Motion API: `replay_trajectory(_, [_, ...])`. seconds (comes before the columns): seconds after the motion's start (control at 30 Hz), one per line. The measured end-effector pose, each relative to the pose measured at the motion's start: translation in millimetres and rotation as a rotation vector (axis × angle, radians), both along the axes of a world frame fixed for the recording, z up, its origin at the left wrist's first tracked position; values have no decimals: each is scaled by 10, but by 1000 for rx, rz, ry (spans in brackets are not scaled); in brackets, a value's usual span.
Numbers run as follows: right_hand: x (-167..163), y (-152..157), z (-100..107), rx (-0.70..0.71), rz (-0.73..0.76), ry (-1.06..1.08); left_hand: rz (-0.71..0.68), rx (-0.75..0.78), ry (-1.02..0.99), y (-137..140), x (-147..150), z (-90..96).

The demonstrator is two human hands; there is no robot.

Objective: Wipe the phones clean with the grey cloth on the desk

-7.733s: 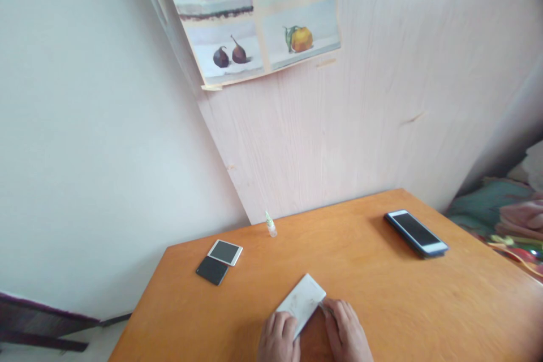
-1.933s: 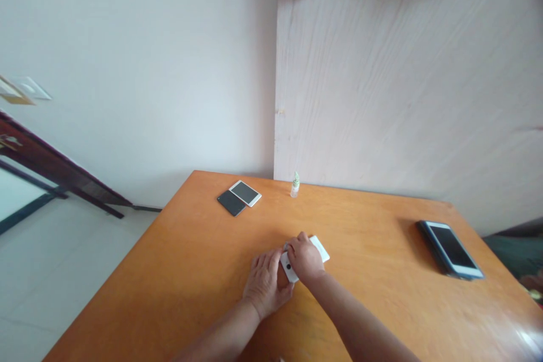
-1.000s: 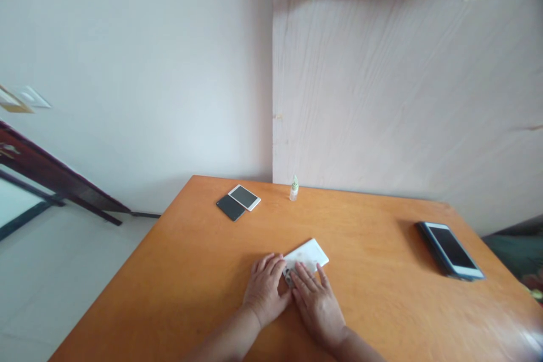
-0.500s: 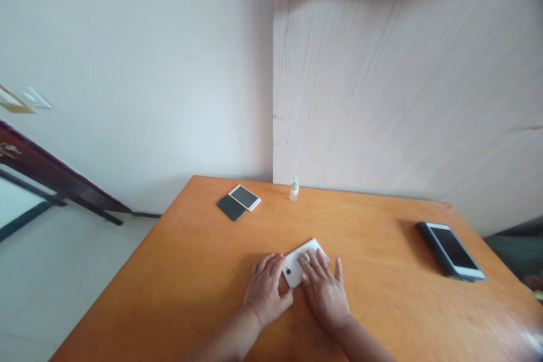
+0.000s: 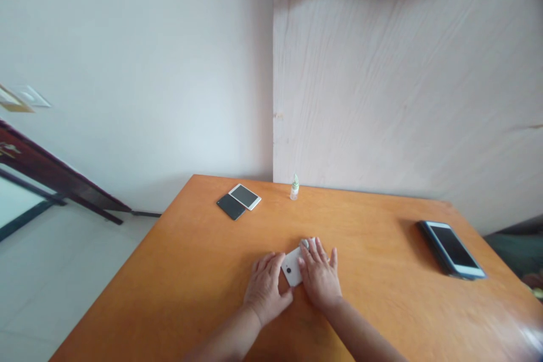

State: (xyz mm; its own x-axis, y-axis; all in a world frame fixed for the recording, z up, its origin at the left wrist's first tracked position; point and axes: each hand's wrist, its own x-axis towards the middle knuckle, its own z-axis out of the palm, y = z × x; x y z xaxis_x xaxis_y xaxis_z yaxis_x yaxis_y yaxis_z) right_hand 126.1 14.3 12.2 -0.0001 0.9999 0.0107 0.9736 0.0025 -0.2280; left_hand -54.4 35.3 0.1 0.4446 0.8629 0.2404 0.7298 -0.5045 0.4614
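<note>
While your left hand [image 5: 265, 289] brackets one end of the white phone [image 5: 292, 272], its thumb at the lower corner and its fingers at the upper one, your right hand [image 5: 320, 278] lies flat over the other end, fingers stretched and slightly spread above a small pale wad [image 5: 304, 244]. Whether those fingers also pinch the wad is hidden from you. The phone lies slantwise on the table [image 5: 365, 226], low in the frame and just right of centre, its camera side facing up.

Expect it to be light, thin and stiff, with a smooth back that probably slides easily on the varnished wood. The screen underneath is likely its fragile part, so you would do well to keep the pressure even. The long edges and corners look like the best hold, as your left hand has them; a grip on the flat back alone would probably slip. The wad seems soft and nearly weightless.

The one container you have is the small bottle [image 5: 294, 189], upright above the phone near the middle of the frame, at the table's far edge. It is see-through low down, with a pale green pointed top; you cannot make out how much it holds.
</note>
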Motion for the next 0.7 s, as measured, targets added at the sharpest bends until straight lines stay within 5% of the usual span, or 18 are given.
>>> replay_trajectory(0.13, [-137,-56,-27,14,259,76,27,10,0,-1,-3,-10])
replay_trajectory(0.37, [252,68,-108,75,-184,-44,-5,29,-2,13,-9,-22])
replay_trajectory(0.57, [20,-371,-208,154,210,25,-42,50,49,40,-36,-50])
replay_trajectory(0.7, [193,-325,-196,119,8,14,-60,77,59,59,-40,-29])
